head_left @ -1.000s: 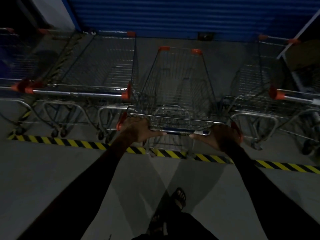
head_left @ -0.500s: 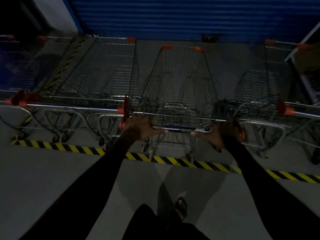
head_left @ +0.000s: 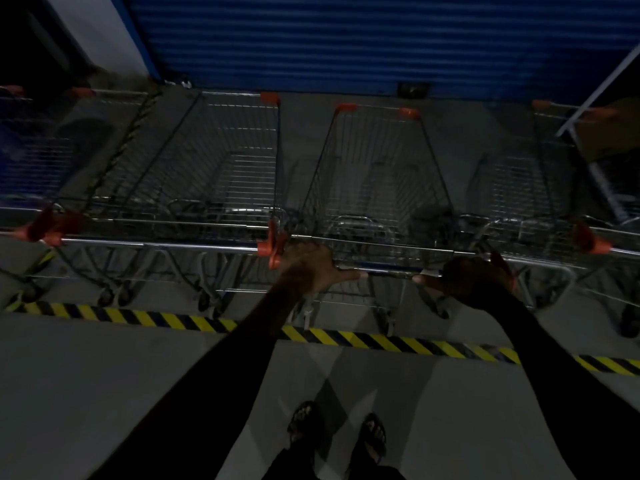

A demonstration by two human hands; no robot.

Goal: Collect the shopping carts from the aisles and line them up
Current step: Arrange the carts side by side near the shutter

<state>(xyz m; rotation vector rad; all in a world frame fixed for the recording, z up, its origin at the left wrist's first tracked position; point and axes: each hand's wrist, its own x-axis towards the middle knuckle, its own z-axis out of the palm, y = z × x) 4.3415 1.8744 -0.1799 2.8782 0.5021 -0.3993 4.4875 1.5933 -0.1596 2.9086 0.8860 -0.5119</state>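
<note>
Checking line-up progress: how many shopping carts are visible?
4: far-left cart, partly cropped; second cart; the middle cart, held; right cart. Nested or cropped ones may hide in the dark.

A single wide-angle camera is riding on the person's head, looking forward and steeply down; it is sitting close above the left hand (head_left: pixel 308 268) and right hand (head_left: pixel 476 282) on the cart handle (head_left: pixel 391 268); the person's feet are showing at the bottom edge, the blue roller shutter (head_left: pixel 346 39) across the top; straight lines are bowing toward the edges.
</note>
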